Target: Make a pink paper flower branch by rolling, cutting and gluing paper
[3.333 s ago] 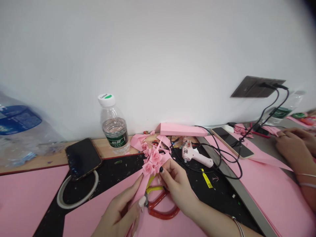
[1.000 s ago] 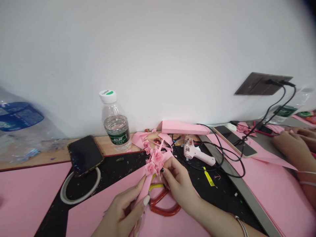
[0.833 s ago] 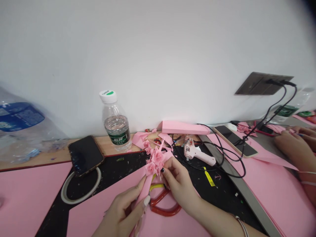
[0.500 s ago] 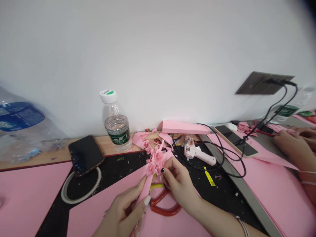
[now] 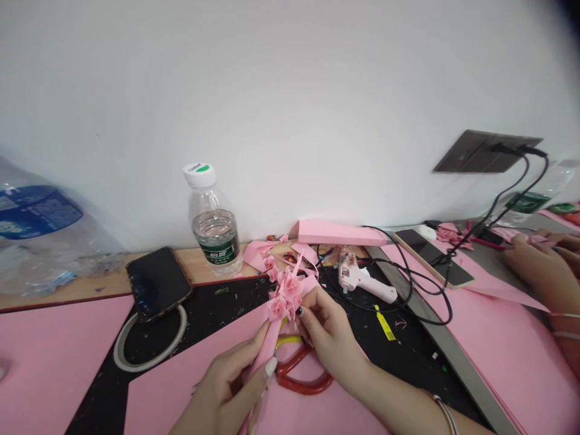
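Note:
A cluster of folded pink paper flowers (image 5: 287, 293) sits at the top of a rolled pink paper stem (image 5: 268, 345). Around that stem my left hand (image 5: 238, 377) is closed, thumb and fingers on either side. My right hand (image 5: 326, 332) pinches the lower right edge of the flowers, its fingertips partly hidden by petals. Beneath both hands, scissors with red and yellow handles (image 5: 306, 383) lie on a pink sheet (image 5: 158, 393); their blades are covered.
Behind are a water bottle (image 5: 217, 235), pink scraps and a glue gun (image 5: 365, 283) with black cables. A phone (image 5: 158, 283) rests on a tape roll (image 5: 121, 356) at left. Another phone (image 5: 432, 257) lies at right, near another person's hands (image 5: 534, 266).
My hands and the flowers have barely moved. The other person's hands at the far right have shifted slightly.

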A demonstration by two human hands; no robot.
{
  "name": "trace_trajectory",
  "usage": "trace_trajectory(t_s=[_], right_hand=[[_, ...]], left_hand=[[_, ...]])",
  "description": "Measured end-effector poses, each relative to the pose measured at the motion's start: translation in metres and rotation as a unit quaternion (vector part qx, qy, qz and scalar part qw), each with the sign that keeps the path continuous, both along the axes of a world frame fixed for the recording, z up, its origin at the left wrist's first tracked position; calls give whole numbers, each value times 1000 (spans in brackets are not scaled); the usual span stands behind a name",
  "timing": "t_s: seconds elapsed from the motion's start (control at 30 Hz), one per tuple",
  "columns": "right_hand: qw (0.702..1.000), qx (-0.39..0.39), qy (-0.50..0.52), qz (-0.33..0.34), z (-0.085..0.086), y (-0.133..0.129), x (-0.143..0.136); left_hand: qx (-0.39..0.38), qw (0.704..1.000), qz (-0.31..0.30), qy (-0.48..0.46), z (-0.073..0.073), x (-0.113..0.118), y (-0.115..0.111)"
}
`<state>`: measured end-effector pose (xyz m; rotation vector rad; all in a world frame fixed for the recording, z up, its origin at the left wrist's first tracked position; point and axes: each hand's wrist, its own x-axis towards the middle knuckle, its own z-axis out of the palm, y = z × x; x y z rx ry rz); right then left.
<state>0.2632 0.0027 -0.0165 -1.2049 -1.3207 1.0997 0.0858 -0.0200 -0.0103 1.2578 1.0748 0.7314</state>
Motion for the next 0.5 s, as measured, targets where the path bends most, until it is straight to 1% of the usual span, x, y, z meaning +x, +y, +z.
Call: trace_trajectory(t_s=[0.17,0.23,0.33,0.43,0.5], right_hand=[[1000,4,0,1,-2,0,0],[1000,5,3,1,-3,1,0],[1000,0,11,-5,-2,1,0],[999,-7,32,-1,1,1,-1],[999,-9,38,2,2,2,0]], left_hand=[[13,999,-28,6,0,-3,3],[25,999,-30,13,-1,-4,4],[31,999,-7,14,-1,-6,6],[13,1000,26,4,0,-7,7],[-6,999,38,-19,2,-7,7]])
